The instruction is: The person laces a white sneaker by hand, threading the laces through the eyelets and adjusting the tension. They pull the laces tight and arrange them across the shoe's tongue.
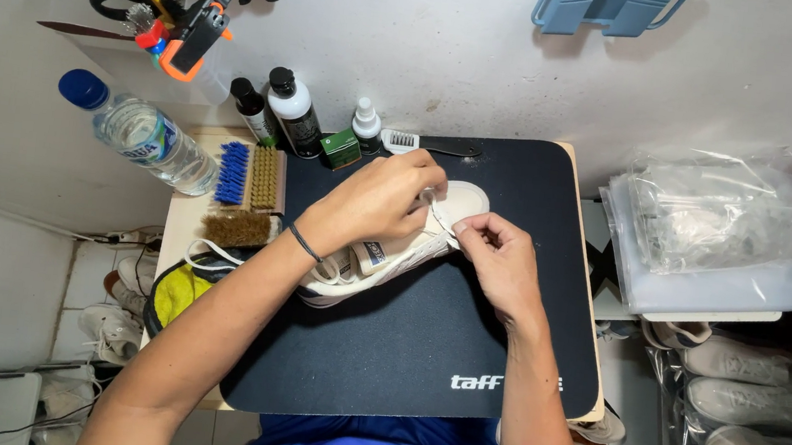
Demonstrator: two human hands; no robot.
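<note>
Cream sneaker (pixel 452 207) on side atop black mat (pixel 421 353); left hand (pixel 374 201) grips upper, right hand (pixel 500 258) fingertips pinch white lace (pixel 439 222).

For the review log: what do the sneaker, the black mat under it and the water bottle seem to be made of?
Sneaker: off-white upper, probably canvas or matte leather, with a smooth, rubber-like sole edge. Black mat: matte, finely textured surface, likely fabric-topped rubber or foam; it lies flat with rounded corners. Water bottle: clear, glossy plastic with a blue cap, see-through with highlights.
</note>
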